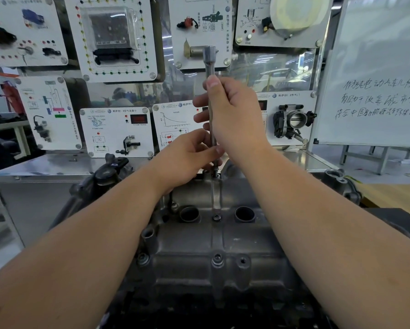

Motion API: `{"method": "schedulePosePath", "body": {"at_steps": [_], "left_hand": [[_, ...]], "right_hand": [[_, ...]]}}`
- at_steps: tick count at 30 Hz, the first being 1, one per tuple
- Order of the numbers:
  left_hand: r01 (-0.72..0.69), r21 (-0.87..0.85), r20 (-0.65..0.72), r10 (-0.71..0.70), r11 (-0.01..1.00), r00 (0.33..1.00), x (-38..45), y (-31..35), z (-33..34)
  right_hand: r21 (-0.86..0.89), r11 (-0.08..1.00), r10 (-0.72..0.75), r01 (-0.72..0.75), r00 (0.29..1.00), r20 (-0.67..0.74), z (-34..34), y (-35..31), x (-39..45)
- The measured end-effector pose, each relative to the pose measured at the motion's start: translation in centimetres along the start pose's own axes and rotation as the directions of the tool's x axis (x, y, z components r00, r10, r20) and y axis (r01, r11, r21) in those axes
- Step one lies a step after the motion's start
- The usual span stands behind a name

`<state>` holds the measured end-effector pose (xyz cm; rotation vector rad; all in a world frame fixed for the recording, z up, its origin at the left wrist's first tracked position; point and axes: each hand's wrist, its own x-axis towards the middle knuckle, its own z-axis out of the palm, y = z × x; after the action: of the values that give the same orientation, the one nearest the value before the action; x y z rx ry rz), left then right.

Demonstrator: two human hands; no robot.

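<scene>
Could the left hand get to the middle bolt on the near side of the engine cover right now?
Probably yes: nothing covers the middle bolt, but the left hand pinches the tool shaft and would have to let go first.

Two bare arms, uncovered from the near edge of view right out to the fingertips. The left forearm (92, 233) and the right forearm (329, 222) look broad and smooth close to the camera and taper toward the wrists farther off. A small faint mark sits on the left forearm at the near left corner. The left hand (187, 155) and the right hand (232, 115) are ungloved, and each thumbnail is cut short — the right one (213, 83) wide and blunt, with fine creases across the knuckle below it.
</scene>
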<state>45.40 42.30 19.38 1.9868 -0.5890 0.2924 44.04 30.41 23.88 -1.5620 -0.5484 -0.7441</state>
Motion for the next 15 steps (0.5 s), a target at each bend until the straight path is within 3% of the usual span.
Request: {"method": "schedulePosePath", "body": {"at_steps": [15], "left_hand": [[0.025, -0.032, 0.044, -0.023, 0.999, 0.999, -0.14, -0.08, -0.13]], "right_hand": [[0.031, 0.999, 0.011, -0.011, 1.0, -0.013, 0.18, 0.38, 0.15]]}}
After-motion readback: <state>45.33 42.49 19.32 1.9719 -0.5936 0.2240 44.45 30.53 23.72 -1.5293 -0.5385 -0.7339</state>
